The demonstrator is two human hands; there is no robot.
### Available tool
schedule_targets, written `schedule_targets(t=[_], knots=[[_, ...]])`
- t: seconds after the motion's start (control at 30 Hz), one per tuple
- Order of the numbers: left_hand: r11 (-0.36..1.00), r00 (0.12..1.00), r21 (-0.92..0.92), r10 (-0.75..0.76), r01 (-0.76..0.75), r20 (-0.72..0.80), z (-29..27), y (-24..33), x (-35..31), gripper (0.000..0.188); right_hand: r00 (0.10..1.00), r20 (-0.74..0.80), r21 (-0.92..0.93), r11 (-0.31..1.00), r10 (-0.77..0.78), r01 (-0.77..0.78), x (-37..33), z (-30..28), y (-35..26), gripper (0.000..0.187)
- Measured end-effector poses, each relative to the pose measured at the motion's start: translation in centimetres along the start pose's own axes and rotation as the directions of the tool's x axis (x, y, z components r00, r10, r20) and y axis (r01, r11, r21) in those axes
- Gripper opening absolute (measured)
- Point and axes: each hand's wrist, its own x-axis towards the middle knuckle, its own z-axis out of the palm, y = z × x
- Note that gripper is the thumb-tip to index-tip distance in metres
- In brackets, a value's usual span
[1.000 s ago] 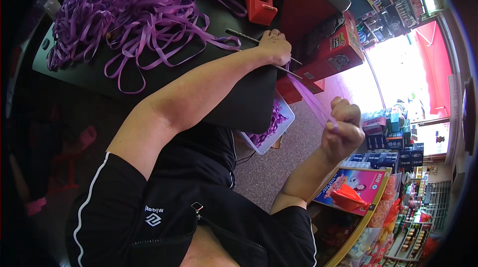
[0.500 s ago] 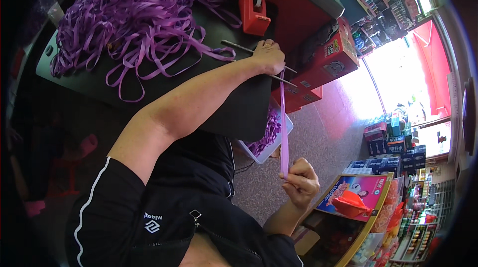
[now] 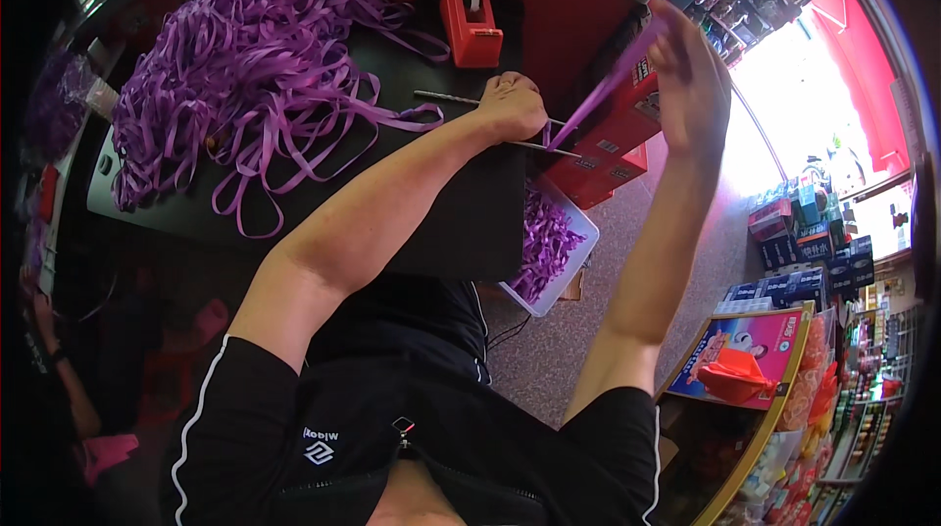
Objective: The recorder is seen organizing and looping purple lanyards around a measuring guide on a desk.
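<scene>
My left hand (image 3: 514, 106) is closed around two thin metal rods (image 3: 443, 98) at the right edge of the black tabletop (image 3: 431, 207). The rod tips stick out to the right of the fist. A purple ribbon (image 3: 600, 97) loops at the rods and runs taut up and right to my right hand (image 3: 689, 70). That hand is raised and somewhat blurred, its fingers pinching the ribbon's far part. A big tangled heap of purple ribbon (image 3: 250, 60) lies on the tabletop left of my left hand, with a strand leading toward it.
A red tape dispenser (image 3: 472, 31) stands behind my left hand. Below the table's right edge, a white bin (image 3: 574, 276) holds more purple ribbon. Red boxes (image 3: 600, 173) are beyond it. A glass-sided counter (image 3: 745, 428) stands at lower right. Another person's arm (image 3: 76, 394) shows at far left.
My right hand has swung up and away from me, from low beside the counter to above the red boxes, carrying the ribbon with it. My left hand keeps its grip on the rods.
</scene>
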Motion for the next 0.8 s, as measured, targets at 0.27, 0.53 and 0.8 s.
schedule_targets(t=[0.27,0.53,0.8], knots=[[0.997,0.995,-0.072,-0.004,0.011,0.103,-2.6,1.3,-0.1,0.029,0.931,0.035,0.033,0.931,0.362,-0.364,10.5,-4.9,12.1,0.029],[0.991,0.991,0.014,0.132,-0.133,0.037,-1.9,0.5,-1.1,0.027,0.809,0.030,0.174,0.794,0.587,-0.582,9.3,-10.8,23.5,0.045],[0.993,0.979,-0.117,-0.011,-0.014,-0.205,-1.0,1.1,-2.0,0.025,0.654,0.057,0.249,0.624,0.754,-0.741,4.3,-11.3,28.8,0.038]])
